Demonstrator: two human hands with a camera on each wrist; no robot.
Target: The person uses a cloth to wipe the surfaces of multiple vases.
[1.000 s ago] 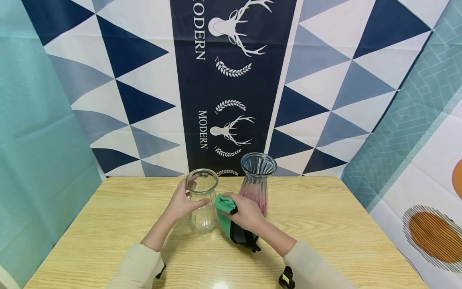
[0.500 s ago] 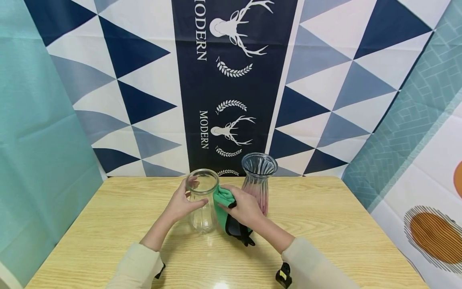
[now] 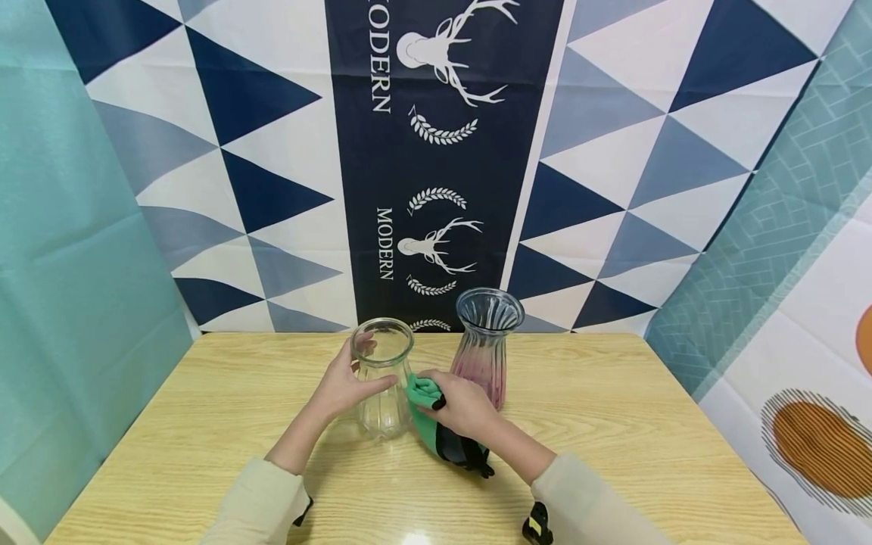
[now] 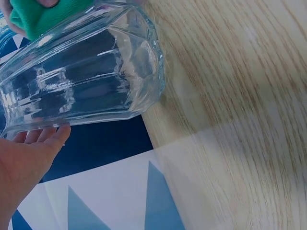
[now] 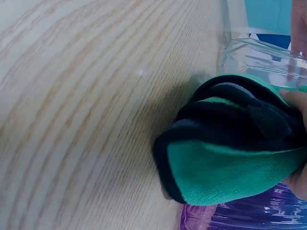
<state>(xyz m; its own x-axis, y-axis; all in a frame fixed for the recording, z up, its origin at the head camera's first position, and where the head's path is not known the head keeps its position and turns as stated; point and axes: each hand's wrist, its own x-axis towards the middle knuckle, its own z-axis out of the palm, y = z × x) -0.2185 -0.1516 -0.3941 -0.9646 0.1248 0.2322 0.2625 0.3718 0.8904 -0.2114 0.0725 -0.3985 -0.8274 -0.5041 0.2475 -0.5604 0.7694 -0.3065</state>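
Observation:
A clear glass vase [image 3: 384, 405] with a thick rim stands upright on the table. My left hand [image 3: 346, 382] holds it from the left, with the thumb across its near side and the fingers behind; in the left wrist view those fingers [image 4: 48, 136] lie against the glass. On the vase's right side, my right hand [image 3: 463, 403] grips a bunched green cloth [image 3: 425, 424] with black edging and presses it to the glass. The cloth's folded end [image 5: 216, 167] hangs below the hand in the right wrist view.
Just behind my right hand stands a ribbed glass vase [image 3: 482, 356], blue at the top and pink lower down. The wooden table [image 3: 599, 454] ends at a patterned wall hanging [image 3: 436, 166]. A teal sheet [image 3: 88, 250] hangs at the left.
My right hand slid the cloth up along the clear vase's side, then back down. My left hand and both vases stayed in place.

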